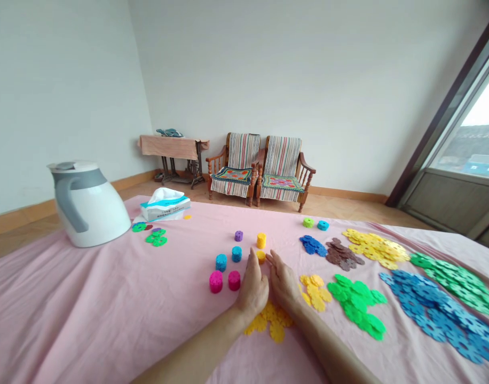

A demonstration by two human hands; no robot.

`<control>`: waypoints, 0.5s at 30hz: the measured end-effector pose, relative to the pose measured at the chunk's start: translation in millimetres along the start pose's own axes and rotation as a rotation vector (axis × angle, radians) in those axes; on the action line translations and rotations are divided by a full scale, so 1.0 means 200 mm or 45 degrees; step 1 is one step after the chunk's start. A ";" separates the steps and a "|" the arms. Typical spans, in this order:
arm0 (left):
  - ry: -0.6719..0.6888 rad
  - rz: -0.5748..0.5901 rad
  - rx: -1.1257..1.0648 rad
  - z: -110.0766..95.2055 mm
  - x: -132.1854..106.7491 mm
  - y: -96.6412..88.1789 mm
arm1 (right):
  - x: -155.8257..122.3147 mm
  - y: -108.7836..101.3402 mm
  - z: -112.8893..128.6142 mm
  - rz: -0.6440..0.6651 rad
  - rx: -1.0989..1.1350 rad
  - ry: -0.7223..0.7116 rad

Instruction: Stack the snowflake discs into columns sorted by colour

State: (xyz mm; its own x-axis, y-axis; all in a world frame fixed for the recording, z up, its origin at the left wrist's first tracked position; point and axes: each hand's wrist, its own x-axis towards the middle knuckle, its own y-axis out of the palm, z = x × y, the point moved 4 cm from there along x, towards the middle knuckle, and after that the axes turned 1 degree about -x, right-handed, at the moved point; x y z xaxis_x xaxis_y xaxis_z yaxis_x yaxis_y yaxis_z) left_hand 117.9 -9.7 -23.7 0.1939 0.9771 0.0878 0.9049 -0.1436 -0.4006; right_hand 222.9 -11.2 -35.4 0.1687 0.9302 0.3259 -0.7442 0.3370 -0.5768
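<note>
Between my two hands sits a low orange-yellow stack of discs point(261, 257). My left hand point(252, 282) is upright on its left side, fingers stretched forward, the tips at or very near the stack. On the other side my right hand point(283, 280) reaches with straight fingers, tips close to the stack; whether they touch it I cannot tell. Just behind stands a taller yellow stack point(261, 240). Loose yellow snowflake discs point(274, 322) lie beneath my wrists. Left of my left hand are two magenta stacks point(216, 282), two blue stacks point(221, 262) and a purple stack point(238, 236).
Piles of yellow point(378, 248), green point(359, 304), blue point(444, 314) and brown discs point(342, 254) spread over the right side of the pink cloth point(148, 309). A white kettle point(96, 208) and a tissue box point(165, 207) stand at left. Two chairs point(282, 170) are beyond.
</note>
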 end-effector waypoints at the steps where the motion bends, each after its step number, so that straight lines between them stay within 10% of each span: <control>1: 0.000 0.004 0.002 0.00 0.00 0.00 | 0.00 0.00 -0.01 0.000 -0.006 0.006; 15: 0.049 0.016 0.020 0.00 0.00 0.01 | 0.00 0.02 -0.01 0.042 0.002 -0.015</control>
State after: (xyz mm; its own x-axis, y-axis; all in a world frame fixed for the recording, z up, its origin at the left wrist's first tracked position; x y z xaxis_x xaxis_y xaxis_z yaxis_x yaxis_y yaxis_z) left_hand 119.7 -9.3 -25.2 0.2201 0.9684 0.1172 0.8963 -0.1533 -0.4160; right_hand 221.9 -10.3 -39.3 0.1361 0.9392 0.3153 -0.7501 0.3056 -0.5865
